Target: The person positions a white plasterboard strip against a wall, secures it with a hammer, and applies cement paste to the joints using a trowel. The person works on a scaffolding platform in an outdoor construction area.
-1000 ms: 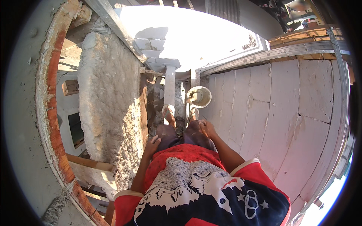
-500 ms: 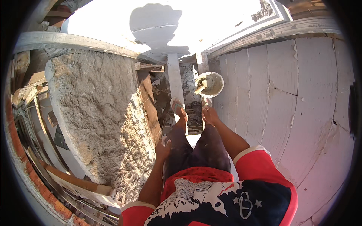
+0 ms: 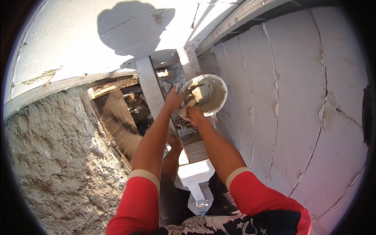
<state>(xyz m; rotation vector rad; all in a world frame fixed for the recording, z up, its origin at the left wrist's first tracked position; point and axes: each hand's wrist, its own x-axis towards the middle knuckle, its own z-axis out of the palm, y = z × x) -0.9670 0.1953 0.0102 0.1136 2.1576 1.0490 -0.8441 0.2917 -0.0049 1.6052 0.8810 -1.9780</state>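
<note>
A round white bucket with grey wet mortar in it stands ahead of me, next to the wall on the right. Inside lies a mortar-smeared trowel, its handle leaning over the near left rim. My right hand is closed around that handle. Fingers apart, my left hand is beside the bucket's left rim; whether it touches the rim I cannot tell.
Pale panels form the wall on the right. A narrow white beam runs left of the bucket, over a gap with rubble. Rough grey concrete and a brown board lie left. A white ledge spans the far side.
I have bent closer to the bucket. My left hand has come from beside my leg to the bucket's left side, and my right hand has taken hold of the trowel's handle.
</note>
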